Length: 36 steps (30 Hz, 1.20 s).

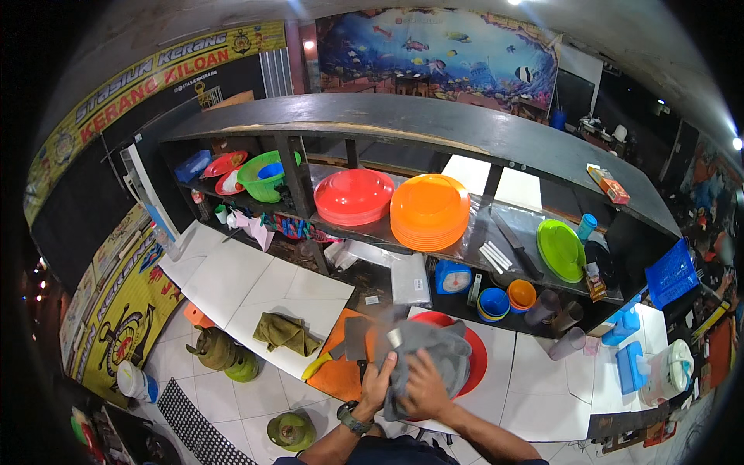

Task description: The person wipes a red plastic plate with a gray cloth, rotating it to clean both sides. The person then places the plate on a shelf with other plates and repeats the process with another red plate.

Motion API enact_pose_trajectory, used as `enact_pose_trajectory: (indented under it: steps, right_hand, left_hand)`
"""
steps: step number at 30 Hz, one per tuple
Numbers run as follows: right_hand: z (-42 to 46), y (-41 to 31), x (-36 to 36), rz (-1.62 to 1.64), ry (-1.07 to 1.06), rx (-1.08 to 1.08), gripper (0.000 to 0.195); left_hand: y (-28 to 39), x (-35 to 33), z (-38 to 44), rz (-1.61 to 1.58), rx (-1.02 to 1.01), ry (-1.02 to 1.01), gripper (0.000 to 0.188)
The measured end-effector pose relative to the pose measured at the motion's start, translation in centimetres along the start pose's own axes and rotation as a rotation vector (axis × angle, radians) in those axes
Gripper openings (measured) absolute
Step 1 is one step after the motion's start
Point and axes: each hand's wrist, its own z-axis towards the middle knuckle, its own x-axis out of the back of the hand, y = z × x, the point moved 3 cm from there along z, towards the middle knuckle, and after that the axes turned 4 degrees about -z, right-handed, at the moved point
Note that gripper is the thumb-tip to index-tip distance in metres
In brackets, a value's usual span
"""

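A grey cloth is bunched between my hands over a red plate on the white tiled counter. My left hand, with a watch on its wrist, grips the cloth's left side. My right hand presses on the front of the cloth with bent fingers. A blurred, greyish object shows just above my left hand; what it is I cannot tell. Left of the hands lie an orange cutting board, a cleaver with a broad dark blade and a yellow-handled tool.
An olive cloth lies on the counter to the left. The shelf ahead holds red plates, orange plates, a knife and a green plate. Below are a kitchen scale and plastic cups. Gas cylinders stand on the floor.
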Motion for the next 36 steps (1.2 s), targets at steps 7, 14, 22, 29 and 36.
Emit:
enact_pose_trajectory:
  steps: [7,14,22,29,36]
  right_hand:
    - [0.3,1.7,0.6,-0.047,-0.051,0.101,0.040]
    - [-1.1,3.3,0.1,-0.053,0.213,-0.109,0.037]
    - [0.6,5.1,3.3,0.101,0.240,-0.291,0.027]
    - [-7.8,4.9,-3.0,0.143,0.385,-0.948,0.028]
    - [-7.1,-2.6,-4.5,0.118,0.151,-0.127,0.030]
  left_hand:
    - [2.1,-0.7,0.1,0.173,-0.131,-0.076,0.035]
    - [-0.5,0.4,-0.3,0.350,-0.056,-0.167,0.061]
    - [0.1,1.1,-0.3,0.445,-0.052,-0.192,0.065]
    - [1.9,1.2,1.6,-0.469,0.053,0.187,0.054]
    - [-0.2,0.2,0.7,-0.187,0.114,0.341,0.061]
